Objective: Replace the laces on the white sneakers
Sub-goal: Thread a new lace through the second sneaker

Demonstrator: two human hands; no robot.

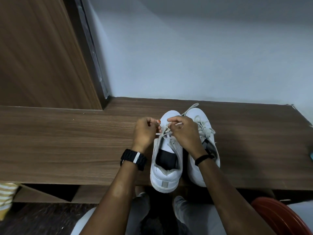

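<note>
Two white sneakers stand side by side on a wooden shelf, toes pointing away from me. The left sneaker has its heel over the shelf's front edge and a dark insole showing. My left hand pinches a white lace end at that shoe's left eyelets. My right hand pinches another strand of the lace above the tongue. The right sneaker still carries a loosely threaded off-white lace; my right wrist covers part of it.
A wooden panel rises at the back left and a pale wall stands behind the shelf. A red-brown stool sits at the lower right. Striped cloth shows at the left edge. My knees are below the shelf.
</note>
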